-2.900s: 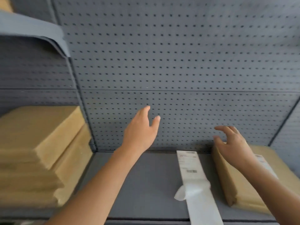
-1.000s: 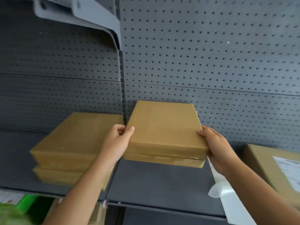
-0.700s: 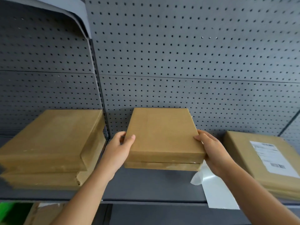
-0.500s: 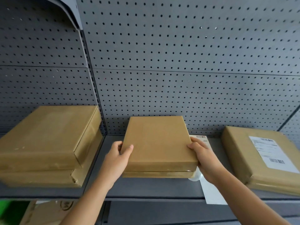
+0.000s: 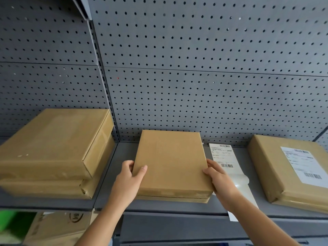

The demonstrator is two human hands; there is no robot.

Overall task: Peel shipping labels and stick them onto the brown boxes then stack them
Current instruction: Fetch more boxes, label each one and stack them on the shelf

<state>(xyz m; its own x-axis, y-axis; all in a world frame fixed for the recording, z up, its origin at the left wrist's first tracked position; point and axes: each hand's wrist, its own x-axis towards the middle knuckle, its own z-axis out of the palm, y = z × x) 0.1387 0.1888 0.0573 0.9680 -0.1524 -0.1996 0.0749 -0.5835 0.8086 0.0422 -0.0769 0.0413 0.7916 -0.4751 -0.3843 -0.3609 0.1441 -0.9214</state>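
A flat brown box (image 5: 170,160) with no label lies on the grey shelf (image 5: 177,206) in the middle. My left hand (image 5: 130,176) grips its left edge and my right hand (image 5: 217,176) grips its right edge. A strip of white shipping labels (image 5: 222,155) lies just right of the box, partly under my right hand, its peeled backing curling near the shelf front. At the right sits a brown box bearing a label (image 5: 287,167). At the left, two unlabelled brown boxes (image 5: 53,144) are stacked.
A grey pegboard wall (image 5: 195,77) backs the shelf, with an upright post (image 5: 104,86) between the two bays. Below the shelf at the lower left are a cardboard carton (image 5: 58,228) and something green (image 5: 8,221).
My hands took a box from the left stack, carried it right and lowered it onto the middle of the shelf beside the label strip. The view has dropped slightly.
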